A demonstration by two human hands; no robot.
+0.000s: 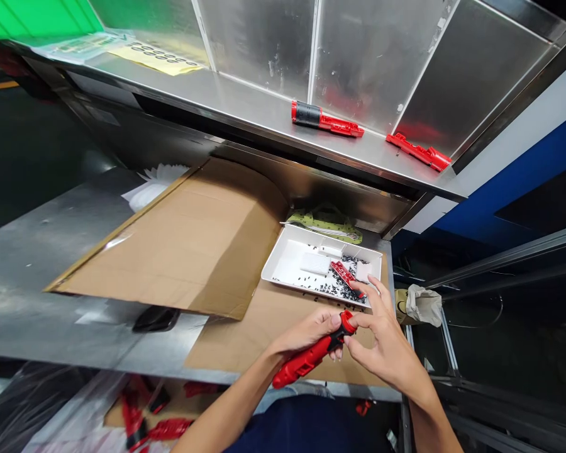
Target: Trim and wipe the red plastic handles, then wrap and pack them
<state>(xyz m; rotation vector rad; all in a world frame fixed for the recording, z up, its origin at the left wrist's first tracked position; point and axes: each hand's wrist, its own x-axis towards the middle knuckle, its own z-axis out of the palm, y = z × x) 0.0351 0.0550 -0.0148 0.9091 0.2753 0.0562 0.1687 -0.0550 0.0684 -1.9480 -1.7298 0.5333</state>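
Note:
My left hand [311, 330] is closed around a red and black plastic housing [306, 362], a long tool-like casing tilted with its open end up and to the right. At that end, the thumb and index finger of my right hand [380, 333] pinch against the rim, while the other fingers spread upward. Whether a tiny part sits between those fingertips is hidden. Just beyond my hands lies a white tray [276, 267], scattered with many small black pieces. A flat red piece [343, 274] with pale marks and a white block [315, 263] rest in it.
Brown cardboard [183, 245] leans over the metal table [23, 251] at left. On the steel shelf [245, 94] lie a red and black housing [327, 119] and a red half-shell [419, 153]. Below the table edge are more red parts [170, 429]. A green patterned pouch [327, 225] sits behind the tray.

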